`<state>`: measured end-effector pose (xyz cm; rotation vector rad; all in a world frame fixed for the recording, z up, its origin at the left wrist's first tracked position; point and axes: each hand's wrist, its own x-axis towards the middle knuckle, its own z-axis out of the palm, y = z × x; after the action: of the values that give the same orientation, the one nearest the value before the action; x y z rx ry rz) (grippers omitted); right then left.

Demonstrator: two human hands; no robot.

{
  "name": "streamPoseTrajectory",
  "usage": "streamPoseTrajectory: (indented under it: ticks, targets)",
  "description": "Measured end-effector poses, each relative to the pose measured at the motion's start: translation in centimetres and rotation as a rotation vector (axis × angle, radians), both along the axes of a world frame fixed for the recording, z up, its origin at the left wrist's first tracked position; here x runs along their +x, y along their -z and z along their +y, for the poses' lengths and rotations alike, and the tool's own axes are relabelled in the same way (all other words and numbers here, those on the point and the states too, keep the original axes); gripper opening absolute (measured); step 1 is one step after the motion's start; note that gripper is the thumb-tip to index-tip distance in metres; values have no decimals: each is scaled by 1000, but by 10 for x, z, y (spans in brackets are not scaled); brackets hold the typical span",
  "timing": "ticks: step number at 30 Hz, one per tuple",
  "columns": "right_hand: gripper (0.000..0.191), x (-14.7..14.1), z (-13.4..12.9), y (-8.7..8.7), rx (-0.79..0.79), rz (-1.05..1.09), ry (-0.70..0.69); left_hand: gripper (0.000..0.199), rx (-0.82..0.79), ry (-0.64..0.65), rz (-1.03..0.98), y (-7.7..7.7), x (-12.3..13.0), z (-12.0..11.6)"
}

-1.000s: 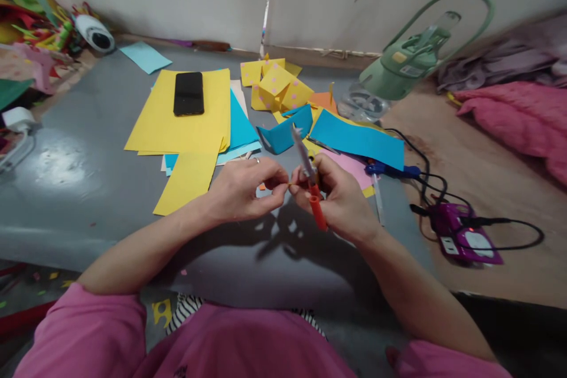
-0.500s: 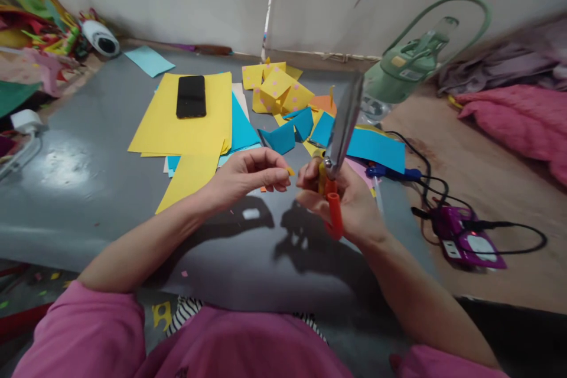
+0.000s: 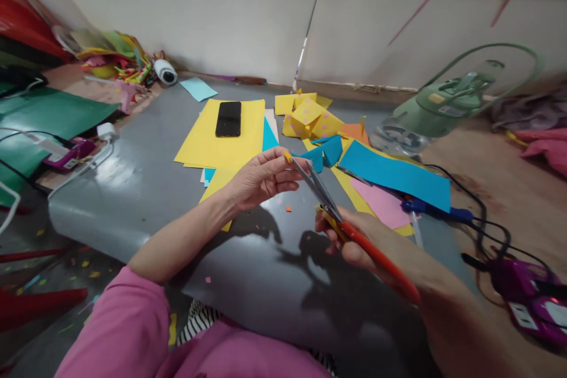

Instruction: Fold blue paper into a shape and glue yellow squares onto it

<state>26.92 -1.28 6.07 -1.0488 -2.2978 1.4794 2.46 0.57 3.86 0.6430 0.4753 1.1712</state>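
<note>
Between its thumb and fingertips, my left hand (image 3: pixel 261 180) pinches a tiny yellow paper piece (image 3: pixel 287 156) above the grey table. My right hand (image 3: pixel 354 239) is closed around the scissors (image 3: pixel 325 201), which have red and yellow handles. Their blades are slightly parted and point up and left, with the tips close beside my left fingertips and the yellow piece. Behind my hands are folded blue paper (image 3: pixel 332 150), dotted yellow folded papers (image 3: pixel 308 115) and a long blue strip (image 3: pixel 394 180).
A black phone (image 3: pixel 228 119) lies on yellow sheets (image 3: pixel 199 144). Pink paper (image 3: pixel 383 204), a blue-handled tool (image 3: pixel 436 211) and a green lantern-like device (image 3: pixel 447 100) are on the right. Purple power strips with cables sit at both sides. A white camera (image 3: pixel 165 71) stands back left.
The scissors have swung from upright to pointing up-left, and their blades now reach my left fingertips. The head view has shifted, so the table's things appear lower and farther right.
</note>
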Motion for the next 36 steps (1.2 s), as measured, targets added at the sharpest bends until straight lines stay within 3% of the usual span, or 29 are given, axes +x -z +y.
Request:
streamPoseTrajectory:
  ticks: [8,21,29,36]
  targets:
    - [72,-3,-3,-3,-7,-29,14,37,45,26,-38,1,-1,-1]
    - [71,-4,-4,-8,9,-49,6,35,147,-55,52,0,-2,-1]
    - [64,-5,-3,-12,-5,-65,25,27,353,-171,261,-1,-10,2]
    - [60,-2,0,-9,-2,-20,66,30,352,-198,322,-1,-12,2]
